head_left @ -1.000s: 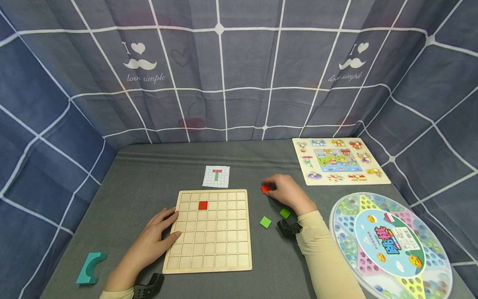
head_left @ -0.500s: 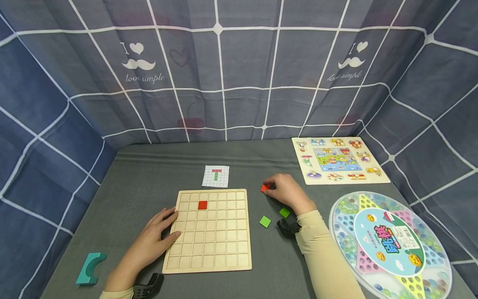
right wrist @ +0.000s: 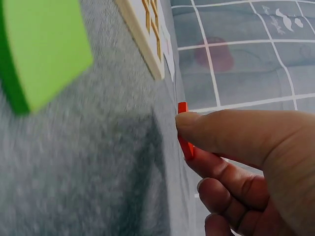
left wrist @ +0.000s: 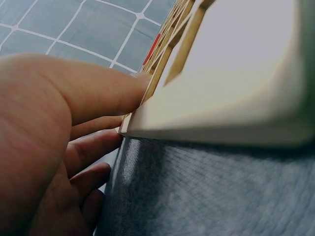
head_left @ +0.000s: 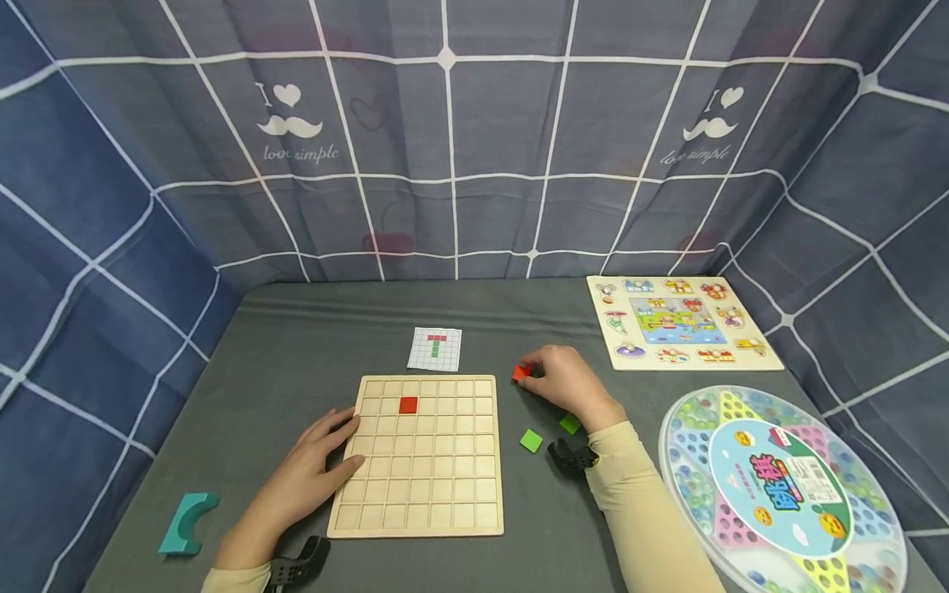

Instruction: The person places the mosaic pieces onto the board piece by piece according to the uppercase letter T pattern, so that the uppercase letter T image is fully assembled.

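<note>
A square wooden grid board (head_left: 430, 473) lies on the grey cloth, a red square tile (head_left: 408, 405) set in one cell of its second row. Along the board's left edge rests my left hand (head_left: 306, 478), fingers extended; in the left wrist view its thumb (left wrist: 110, 91) touches the top rim. My right hand (head_left: 567, 383) is right of the board's upper corner and pinches another red square tile (right wrist: 182, 108) between thumb and fingers, the tile turned edge-on in the right wrist view. Two green square tiles (head_left: 530, 441) (head_left: 570, 423) lie on the cloth near the right wrist.
Behind the board lies a small grid card (head_left: 423, 356) with a red and green T pattern. At the back right is a picture puzzle board (head_left: 623, 359); in front of it, a round marble game board (head_left: 778, 453). A teal arch block (head_left: 181, 527) stands at front left.
My right hand has moved slightly left toward the board with the red tile still pinched. The left hand stays at the board's edge. The head view has shifted a little.
</note>
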The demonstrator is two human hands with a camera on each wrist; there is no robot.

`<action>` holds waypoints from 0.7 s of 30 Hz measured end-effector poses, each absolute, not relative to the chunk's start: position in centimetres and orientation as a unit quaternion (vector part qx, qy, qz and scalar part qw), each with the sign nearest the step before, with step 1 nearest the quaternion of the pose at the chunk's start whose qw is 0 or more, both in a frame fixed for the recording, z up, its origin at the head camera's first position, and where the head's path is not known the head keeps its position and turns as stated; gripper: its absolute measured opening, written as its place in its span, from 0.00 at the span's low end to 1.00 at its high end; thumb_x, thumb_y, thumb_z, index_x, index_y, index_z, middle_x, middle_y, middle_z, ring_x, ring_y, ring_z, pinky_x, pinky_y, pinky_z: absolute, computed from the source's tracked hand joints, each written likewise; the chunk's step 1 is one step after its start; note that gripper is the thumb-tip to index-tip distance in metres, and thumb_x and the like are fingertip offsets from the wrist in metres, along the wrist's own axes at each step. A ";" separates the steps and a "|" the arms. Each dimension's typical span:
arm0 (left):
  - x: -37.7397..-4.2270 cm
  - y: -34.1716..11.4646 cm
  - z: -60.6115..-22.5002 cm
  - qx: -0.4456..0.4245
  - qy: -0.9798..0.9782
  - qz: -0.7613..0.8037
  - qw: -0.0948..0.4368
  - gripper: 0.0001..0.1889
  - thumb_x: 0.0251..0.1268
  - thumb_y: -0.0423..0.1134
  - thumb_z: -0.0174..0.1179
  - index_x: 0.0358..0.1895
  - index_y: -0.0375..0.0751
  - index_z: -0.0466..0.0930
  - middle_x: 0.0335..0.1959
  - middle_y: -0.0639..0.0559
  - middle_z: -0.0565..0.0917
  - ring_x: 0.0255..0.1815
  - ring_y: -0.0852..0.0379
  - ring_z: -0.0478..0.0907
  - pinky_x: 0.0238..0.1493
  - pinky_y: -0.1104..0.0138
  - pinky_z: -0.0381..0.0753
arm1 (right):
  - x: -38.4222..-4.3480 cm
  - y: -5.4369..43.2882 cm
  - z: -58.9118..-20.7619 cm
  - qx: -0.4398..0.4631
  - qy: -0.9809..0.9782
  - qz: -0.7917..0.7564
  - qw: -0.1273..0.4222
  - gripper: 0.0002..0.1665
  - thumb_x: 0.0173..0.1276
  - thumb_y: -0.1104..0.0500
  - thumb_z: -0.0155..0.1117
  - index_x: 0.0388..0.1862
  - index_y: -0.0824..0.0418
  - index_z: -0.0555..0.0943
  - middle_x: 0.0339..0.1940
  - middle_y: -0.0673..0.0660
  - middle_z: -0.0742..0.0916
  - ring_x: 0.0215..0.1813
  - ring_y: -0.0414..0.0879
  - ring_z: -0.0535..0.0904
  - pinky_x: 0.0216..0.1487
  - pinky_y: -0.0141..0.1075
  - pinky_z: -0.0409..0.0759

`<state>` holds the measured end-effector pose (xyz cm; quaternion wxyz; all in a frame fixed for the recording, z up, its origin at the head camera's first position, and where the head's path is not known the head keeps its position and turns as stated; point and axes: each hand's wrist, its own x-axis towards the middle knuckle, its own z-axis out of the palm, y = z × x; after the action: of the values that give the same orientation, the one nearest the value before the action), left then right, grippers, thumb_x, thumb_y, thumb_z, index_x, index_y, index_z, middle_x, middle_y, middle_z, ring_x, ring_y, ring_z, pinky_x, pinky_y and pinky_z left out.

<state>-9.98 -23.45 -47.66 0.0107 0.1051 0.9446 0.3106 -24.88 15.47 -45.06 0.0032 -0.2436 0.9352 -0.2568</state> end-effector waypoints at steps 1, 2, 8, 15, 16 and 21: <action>-10.0 -23.4 -47.7 0.105 0.945 0.309 0.010 0.34 0.68 0.48 0.65 0.72 0.36 0.68 0.74 0.40 0.63 0.76 0.34 0.51 0.64 0.33 0.57 | -24.8 15.3 -45.0 -0.245 0.934 -0.258 0.003 0.12 0.62 0.56 0.74 0.44 0.56 0.90 0.38 0.49 0.89 0.37 0.40 0.83 0.40 0.39 0.81; -10.0 -23.4 -47.6 0.105 0.946 0.308 0.009 0.33 0.68 0.48 0.65 0.72 0.36 0.68 0.74 0.40 0.63 0.76 0.34 0.51 0.64 0.33 0.57 | -24.7 15.2 -45.0 -0.247 0.934 -0.260 0.001 0.11 0.62 0.56 0.74 0.44 0.56 0.90 0.38 0.49 0.89 0.37 0.40 0.83 0.40 0.39 0.81; -9.9 -23.4 -47.6 0.104 0.944 0.313 0.002 0.33 0.67 0.45 0.66 0.71 0.34 0.69 0.73 0.39 0.64 0.75 0.33 0.51 0.64 0.33 0.57 | -24.4 14.2 -44.9 -0.252 0.933 -0.257 0.001 0.14 0.62 0.56 0.74 0.47 0.57 0.89 0.40 0.50 0.89 0.39 0.42 0.84 0.40 0.39 0.81; -9.9 -23.3 -47.5 0.101 0.944 0.314 0.002 0.33 0.67 0.45 0.66 0.71 0.35 0.69 0.73 0.39 0.64 0.75 0.33 0.52 0.64 0.33 0.57 | -24.2 12.3 -44.4 -0.266 0.933 -0.241 0.007 0.16 0.63 0.55 0.72 0.49 0.57 0.89 0.42 0.51 0.89 0.43 0.43 0.84 0.43 0.38 0.81; -9.9 -23.3 -47.5 0.102 0.944 0.313 0.002 0.33 0.67 0.45 0.66 0.71 0.35 0.69 0.73 0.39 0.64 0.75 0.33 0.52 0.64 0.33 0.57 | -24.2 11.9 -44.3 -0.272 0.932 -0.239 0.006 0.16 0.63 0.55 0.72 0.49 0.57 0.89 0.42 0.51 0.89 0.42 0.43 0.84 0.43 0.38 0.81; -9.9 -23.3 -47.5 0.100 0.945 0.312 0.002 0.33 0.67 0.45 0.66 0.71 0.35 0.69 0.73 0.40 0.64 0.75 0.34 0.51 0.64 0.33 0.57 | -23.9 9.9 -43.8 -0.295 0.925 -0.241 0.013 0.15 0.62 0.56 0.73 0.48 0.56 0.89 0.41 0.50 0.88 0.39 0.42 0.82 0.39 0.35 0.80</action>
<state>-9.86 -23.28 -47.46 0.0021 0.1005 0.9448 0.3120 -23.91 9.91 -43.84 0.0131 -0.2949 0.9246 -0.2410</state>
